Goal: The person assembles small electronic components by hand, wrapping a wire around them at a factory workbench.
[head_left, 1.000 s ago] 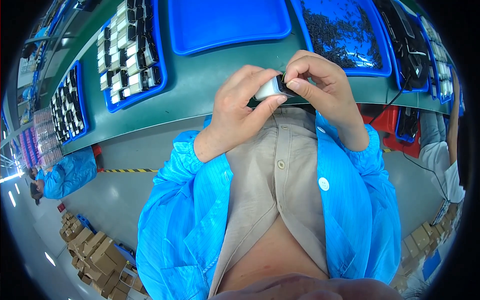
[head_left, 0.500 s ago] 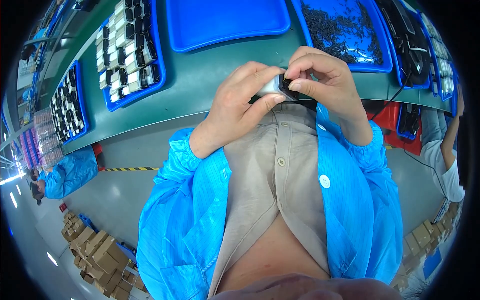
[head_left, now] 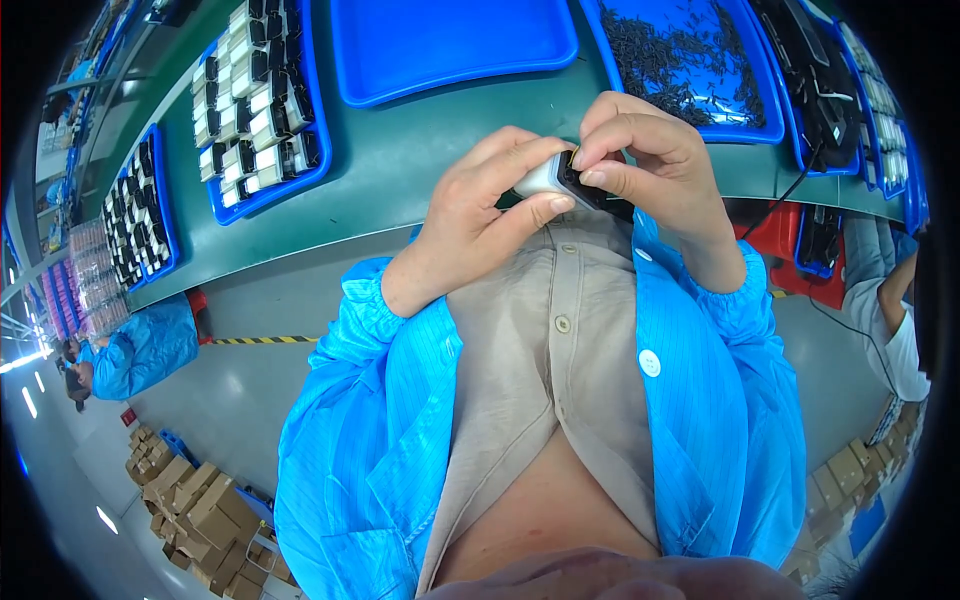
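Note:
Between thumb and fingers, my left hand grips a small white block-shaped device with a black end, held over the table's near edge. My right hand is closed in a pinch at that black end. Whatever sits between its thumb and forefinger is too small to name; a tiny yellowish bit shows by the fingertips. Beyond the hands, a blue tray lies with its bare bottom showing. To its right, another blue tray holds many small black strip-like parts.
Blue trays of white-and-black devices stand on the green table at left. Black items and a cable lie at right. Co-workers sit on both sides. Cardboard boxes are stacked behind.
Both hands stay nearly in place. The device has tipped slightly, and the right fingertips have shifted a little at its black end. The co-worker's arm at right has moved.

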`<action>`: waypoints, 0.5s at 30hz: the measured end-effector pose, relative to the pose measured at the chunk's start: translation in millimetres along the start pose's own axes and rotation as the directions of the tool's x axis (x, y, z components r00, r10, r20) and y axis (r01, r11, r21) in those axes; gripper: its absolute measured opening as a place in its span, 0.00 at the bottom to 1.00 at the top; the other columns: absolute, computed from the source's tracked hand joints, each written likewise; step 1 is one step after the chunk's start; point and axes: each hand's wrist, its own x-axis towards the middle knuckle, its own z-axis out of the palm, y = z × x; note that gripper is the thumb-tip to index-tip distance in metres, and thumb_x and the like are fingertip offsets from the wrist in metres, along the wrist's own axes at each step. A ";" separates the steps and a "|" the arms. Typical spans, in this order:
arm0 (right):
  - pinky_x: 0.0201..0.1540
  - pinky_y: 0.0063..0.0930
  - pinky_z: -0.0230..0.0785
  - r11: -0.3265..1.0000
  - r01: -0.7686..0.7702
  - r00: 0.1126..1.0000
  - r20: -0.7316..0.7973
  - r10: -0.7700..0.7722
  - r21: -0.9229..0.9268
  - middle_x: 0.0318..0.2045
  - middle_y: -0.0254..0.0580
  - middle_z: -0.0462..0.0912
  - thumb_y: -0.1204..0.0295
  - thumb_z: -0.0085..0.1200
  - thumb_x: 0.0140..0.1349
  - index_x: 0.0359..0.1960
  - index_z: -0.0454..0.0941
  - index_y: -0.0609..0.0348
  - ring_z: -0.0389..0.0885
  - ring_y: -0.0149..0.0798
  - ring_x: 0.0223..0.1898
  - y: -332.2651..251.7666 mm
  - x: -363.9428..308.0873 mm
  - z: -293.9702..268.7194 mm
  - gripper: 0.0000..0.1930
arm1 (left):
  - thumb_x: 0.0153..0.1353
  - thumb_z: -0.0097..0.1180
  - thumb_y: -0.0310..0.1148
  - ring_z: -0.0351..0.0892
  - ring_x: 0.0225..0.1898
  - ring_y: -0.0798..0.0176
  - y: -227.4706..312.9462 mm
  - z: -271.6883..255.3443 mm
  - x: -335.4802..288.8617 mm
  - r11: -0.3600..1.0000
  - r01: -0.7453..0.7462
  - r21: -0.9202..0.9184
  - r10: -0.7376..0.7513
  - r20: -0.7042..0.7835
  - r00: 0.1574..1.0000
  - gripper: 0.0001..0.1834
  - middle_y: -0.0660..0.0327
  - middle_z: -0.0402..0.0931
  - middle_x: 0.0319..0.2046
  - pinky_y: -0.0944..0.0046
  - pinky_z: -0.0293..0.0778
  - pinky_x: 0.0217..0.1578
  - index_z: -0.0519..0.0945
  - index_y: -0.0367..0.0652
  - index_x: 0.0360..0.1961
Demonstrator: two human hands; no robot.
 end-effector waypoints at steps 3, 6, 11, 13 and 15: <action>0.32 0.22 0.65 1.000 -0.018 1.000 0.018 0.018 -0.016 0.30 0.36 0.77 0.79 0.60 0.55 0.31 0.80 0.62 0.73 0.29 0.31 -3.6 2.1 0.6 0.03 | 0.54 0.64 0.29 0.77 0.39 0.55 0.4 0.3 0.0 1.000 -0.010 0.015 0.010 0.007 1.000 0.20 0.53 0.76 0.40 0.63 0.73 0.39 0.77 0.36 0.48; 0.31 0.22 0.64 0.993 -0.061 0.996 0.065 0.068 -0.105 0.29 0.35 0.76 0.78 0.60 0.56 0.30 0.79 0.62 0.73 0.29 0.30 -11.9 3.8 -2.2 0.02 | 0.55 0.64 0.30 0.77 0.39 0.55 1.3 -1.0 -0.2 1.000 0.002 0.019 -0.003 0.038 0.999 0.20 0.53 0.76 0.39 0.62 0.72 0.39 0.77 0.36 0.48; 0.31 0.22 0.61 0.970 -0.024 0.989 0.138 0.058 -0.242 0.29 0.33 0.73 0.79 0.58 0.53 0.28 0.75 0.60 0.69 0.27 0.30 -16.5 2.9 -2.4 0.04 | 0.56 0.63 0.33 0.76 0.39 0.54 -3.3 -5.9 0.6 0.998 -0.022 0.064 0.013 0.133 0.991 0.20 0.54 0.76 0.39 0.61 0.72 0.38 0.77 0.38 0.48; 0.29 0.22 0.64 0.973 -0.140 0.983 0.090 0.158 -0.184 0.26 0.34 0.73 0.76 0.62 0.52 0.29 0.74 0.59 0.71 0.28 0.27 -15.3 1.0 0.2 0.07 | 0.56 0.62 0.33 0.76 0.39 0.53 -2.7 -9.5 2.7 0.998 -0.037 0.050 0.028 0.172 0.985 0.19 0.54 0.76 0.39 0.60 0.72 0.38 0.77 0.38 0.49; 0.28 0.22 0.64 0.970 -0.147 0.979 0.114 0.171 -0.193 0.25 0.34 0.73 0.76 0.63 0.52 0.30 0.74 0.59 0.71 0.28 0.26 -12.5 0.0 -0.9 0.08 | 0.56 0.62 0.33 0.76 0.39 0.52 -3.6 -11.8 3.6 0.998 -0.051 0.036 0.043 0.211 0.976 0.19 0.54 0.76 0.38 0.60 0.72 0.38 0.77 0.39 0.49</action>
